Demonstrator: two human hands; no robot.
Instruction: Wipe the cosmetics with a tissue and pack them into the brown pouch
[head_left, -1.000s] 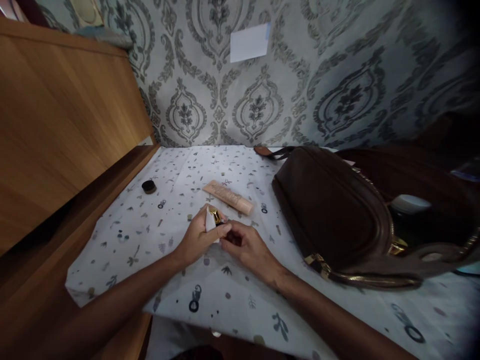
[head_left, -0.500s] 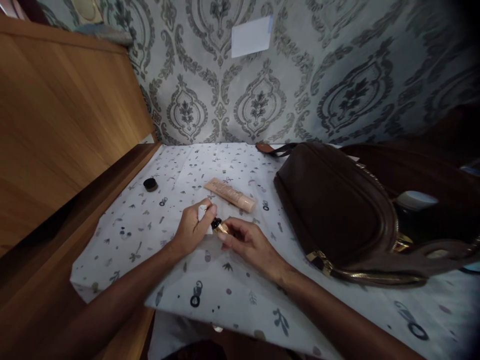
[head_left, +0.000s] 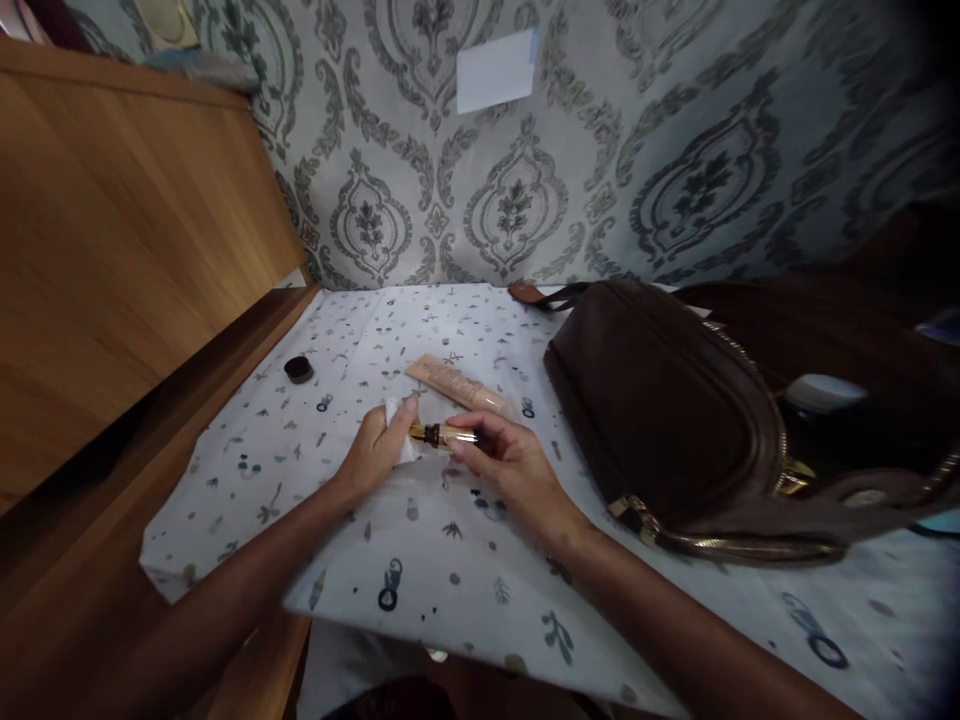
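Observation:
My right hand point(head_left: 514, 455) pinches a slim gold-and-black cosmetic tube point(head_left: 444, 436), about the size of a lipstick, held level above the cloth. My left hand point(head_left: 379, 445) is closed on a white wipe point(head_left: 405, 450), which is wrapped around the tube's left end; that end is partly hidden by the fingers. Just beyond the hands lies a beige squeeze tube point(head_left: 457, 383) on the patterned cloth. To the left stands a small round black-lidded jar point(head_left: 298, 370).
A large brown leather bag point(head_left: 645, 410) lies unzipped on the right, with a white-topped item point(head_left: 825, 393) inside. The printed cloth point(head_left: 255, 510) covers the table. A wooden cabinet point(head_left: 142, 200) borders the left, and a patterned wall point(head_left: 442, 220) stands behind.
The gold-and-black tube has turned from slanting to nearly level and shows more of its length. My hands have drawn slightly apart, the right one moving up and right.

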